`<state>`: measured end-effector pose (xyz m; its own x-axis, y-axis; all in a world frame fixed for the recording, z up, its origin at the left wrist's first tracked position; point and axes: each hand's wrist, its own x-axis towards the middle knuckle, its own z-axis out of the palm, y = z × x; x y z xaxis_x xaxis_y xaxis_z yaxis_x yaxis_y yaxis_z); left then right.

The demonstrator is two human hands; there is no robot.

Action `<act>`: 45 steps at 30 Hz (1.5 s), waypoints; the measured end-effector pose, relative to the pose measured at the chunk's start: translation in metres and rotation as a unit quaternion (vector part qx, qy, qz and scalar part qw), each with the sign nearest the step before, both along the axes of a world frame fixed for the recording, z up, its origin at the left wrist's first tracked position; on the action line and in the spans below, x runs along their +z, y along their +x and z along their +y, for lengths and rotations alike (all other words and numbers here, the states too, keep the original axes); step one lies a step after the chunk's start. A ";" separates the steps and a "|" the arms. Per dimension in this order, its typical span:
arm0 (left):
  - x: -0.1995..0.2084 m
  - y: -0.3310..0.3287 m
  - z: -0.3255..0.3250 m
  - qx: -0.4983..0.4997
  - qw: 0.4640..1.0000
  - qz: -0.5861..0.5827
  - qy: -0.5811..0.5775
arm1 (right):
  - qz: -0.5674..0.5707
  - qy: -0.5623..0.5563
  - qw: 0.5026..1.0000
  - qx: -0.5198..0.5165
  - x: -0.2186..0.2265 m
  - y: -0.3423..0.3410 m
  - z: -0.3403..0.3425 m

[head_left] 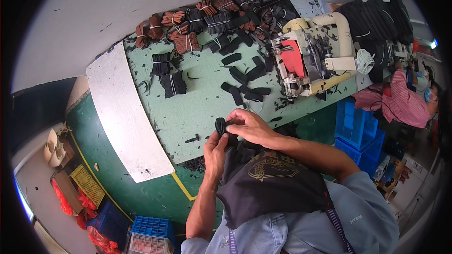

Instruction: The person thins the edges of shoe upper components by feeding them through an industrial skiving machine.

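At the near edge of the green table (197,113), a small stack of black strips (220,125) is held between my two hands. My left hand (215,154) closes on it from below, thumb and fingers pressed together. From the right, my right hand (250,127) pinches its side with bent fingers. Beyond my hands lie several loose black strip pieces (238,75) and a pale elastic loop (255,106). Two tied black bundles (173,84) rest farther left. A small dark bolt-like piece (192,138) lies left of my hands.
Many tied brown bundles (186,43) and black ones crowd the table's back. A cream machine (301,59) with a red plate stands at right, white elastic loops (365,61) hanging on it. Blue crates (353,121) stand below. A person in a checked sleeve (398,101) works farther right.
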<state>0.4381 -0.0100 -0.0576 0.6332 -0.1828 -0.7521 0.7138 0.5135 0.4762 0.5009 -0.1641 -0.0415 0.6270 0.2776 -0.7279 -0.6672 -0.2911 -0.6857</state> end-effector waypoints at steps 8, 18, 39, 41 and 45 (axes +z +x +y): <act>-0.032 -0.006 0.017 -0.066 0.982 -0.012 0.174 | -0.144 -0.022 0.987 0.063 -0.032 -0.009 0.004; -0.077 0.018 0.066 -0.224 0.711 -0.115 0.656 | -0.424 -0.213 0.862 0.177 -0.090 -0.003 0.026; -0.067 0.056 -0.067 -0.319 0.640 -0.243 0.656 | -0.416 -0.336 0.833 0.143 -0.090 0.023 -0.076; -0.066 0.057 -0.068 -0.311 0.659 -0.221 0.648 | -0.422 -0.303 0.846 0.121 -0.085 0.024 -0.080; -0.063 0.060 -0.063 -0.254 0.723 -0.286 0.575 | -0.401 -0.200 0.894 0.006 -0.073 0.023 -0.084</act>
<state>0.4979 -0.0730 -0.1211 0.9716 0.0376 -0.2337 0.1893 -0.7162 0.6717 0.5238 -0.2480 -0.1146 0.9904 0.1055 -0.0888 -0.0037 -0.6234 -0.7819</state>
